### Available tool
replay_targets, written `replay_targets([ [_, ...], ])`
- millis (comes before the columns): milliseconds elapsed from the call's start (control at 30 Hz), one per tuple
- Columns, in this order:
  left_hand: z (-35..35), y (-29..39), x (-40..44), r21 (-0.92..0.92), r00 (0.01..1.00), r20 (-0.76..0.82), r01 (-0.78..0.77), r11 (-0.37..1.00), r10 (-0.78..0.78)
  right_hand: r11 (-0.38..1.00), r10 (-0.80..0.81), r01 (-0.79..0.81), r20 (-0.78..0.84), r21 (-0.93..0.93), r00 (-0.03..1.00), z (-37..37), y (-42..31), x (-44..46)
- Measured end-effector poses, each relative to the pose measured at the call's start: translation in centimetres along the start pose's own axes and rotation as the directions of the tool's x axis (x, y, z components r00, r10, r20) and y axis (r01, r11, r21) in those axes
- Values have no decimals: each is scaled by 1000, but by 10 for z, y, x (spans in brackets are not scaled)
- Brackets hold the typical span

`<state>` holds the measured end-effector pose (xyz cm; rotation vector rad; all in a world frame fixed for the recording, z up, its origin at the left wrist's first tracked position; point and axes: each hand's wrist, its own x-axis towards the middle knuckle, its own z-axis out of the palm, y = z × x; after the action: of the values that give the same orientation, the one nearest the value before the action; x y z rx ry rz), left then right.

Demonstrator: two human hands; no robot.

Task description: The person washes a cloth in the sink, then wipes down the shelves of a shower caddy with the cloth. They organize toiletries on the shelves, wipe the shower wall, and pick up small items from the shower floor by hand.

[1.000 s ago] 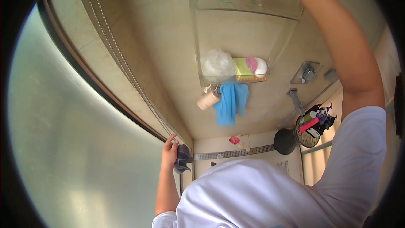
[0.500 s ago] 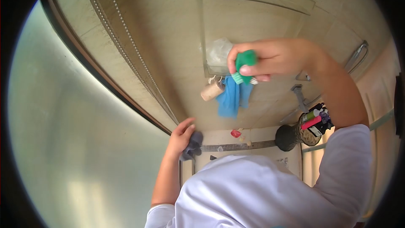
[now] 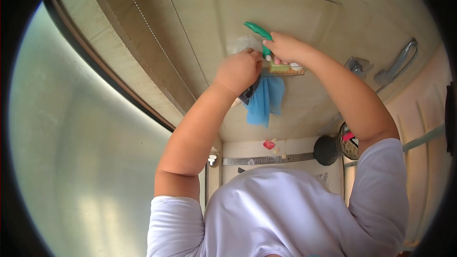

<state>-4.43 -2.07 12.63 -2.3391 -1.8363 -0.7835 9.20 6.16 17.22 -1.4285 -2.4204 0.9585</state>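
My right hand (image 3: 286,48) is closed on a green scrub brush (image 3: 257,29), whose curved handle points up and left. The bristle end is mostly hidden by the fingers. Close beside it, my left hand (image 3: 239,70) is raised with its fingers closed on a dark grey cloth (image 3: 249,94). Most of that cloth lies hidden behind the hand and wrist. Below both hands hangs a blue cloth (image 3: 264,101). A shelf holder with a yellow-green item (image 3: 284,68) sits just under my right hand, and a clear plastic bag (image 3: 242,43) shows behind my left hand.
A frosted glass panel (image 3: 95,147) stands to the left, with bead chains (image 3: 183,33) hanging by it. A shower fitting (image 3: 402,62) is on the wall at right. Low down are a drain strip (image 3: 266,159), a dark bin (image 3: 327,150) and a red scrap (image 3: 269,144).
My left hand has risen from low at the glass edge to beside my right hand, bringing the grey cloth. The green brush has turned, its handle now pointing up and left.
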Motion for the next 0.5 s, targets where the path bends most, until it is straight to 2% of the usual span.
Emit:
replay_targets([
  [100, 2, -3, 0, -3, 998, -12, 57, 998, -57, 999, -29, 32, -131, 19, 991, 4, -6, -7],
  [200, -3, 6, -4, -65, 992, -76, 100, 993, -104, 993, -73, 59, -149, -99, 986, 8, -11, -8],
  [400, 8, 7, 3, -88, 980, -171, 93, 992, -107, 998, -66, 59, -203, -38, 977, 15, -4, 0],
  [467, 11, 6, 4, -50, 979, -192, 64, 997, -72, 964, -187, 111, -316, -243, 930, 8, -3, -10],
  [500, 10, 6, 5, -16, 985, -149, 86, 996, -87, 931, -251, 122, -361, -343, 898, 4, -6, -18],
])
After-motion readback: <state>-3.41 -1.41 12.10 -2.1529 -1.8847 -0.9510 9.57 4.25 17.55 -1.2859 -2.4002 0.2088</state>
